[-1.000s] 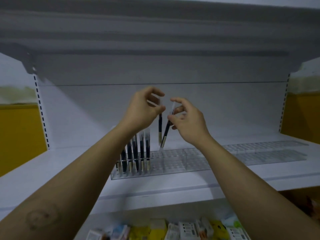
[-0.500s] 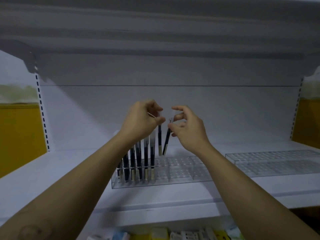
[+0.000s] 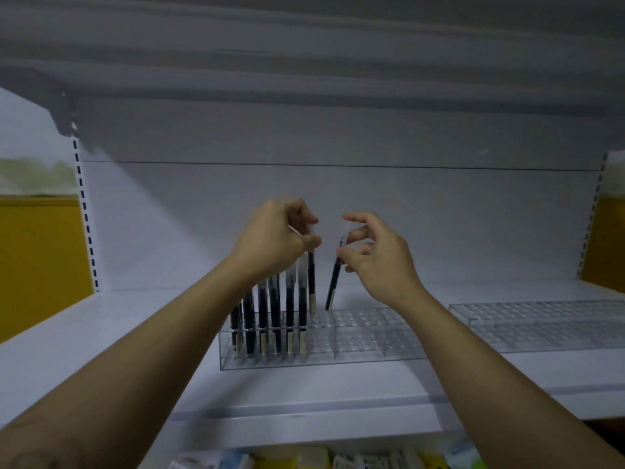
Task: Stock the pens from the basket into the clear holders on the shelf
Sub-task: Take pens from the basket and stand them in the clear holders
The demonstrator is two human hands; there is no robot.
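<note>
Your left hand [image 3: 274, 238] pinches the top of a dark pen [image 3: 311, 282] between thumb and curled fingers [image 3: 313, 241]. This hand is blurred, so the exact finger placement cannot be told. The pen hangs almost upright below those fingers, its pale tip just above the top grid of the clear holder [image 3: 358, 336].

Your right hand [image 3: 375, 262] grips a second pen [image 3: 333, 286] near its upper end between the thumb and fingers [image 3: 355, 235]. That pen is tilted, with its lower tip leaning toward your left fingers, near the holder's rear top edge. You cannot tell whether either tip touches the grid.

Containers:
- The clear holder sits on the shelf [image 3: 101, 333], directly below both sets of fingers. A group of stocked pens [image 3: 267, 316] stands upright in its cells below your left fingers, at the holder's left end.
- The cells below and to the right of your right fingers show only open grid.
- A second clear holder [image 3: 541, 326] lies well to the right of your right fingers, apart from the first.

Edges and room:
- The holder's front wall stands back from the shelf's front edge.
- The white back panel [image 3: 338, 198] lies beyond both sets of fingers.
- Packaged goods [image 3: 304, 460] sit on the level below.
</note>
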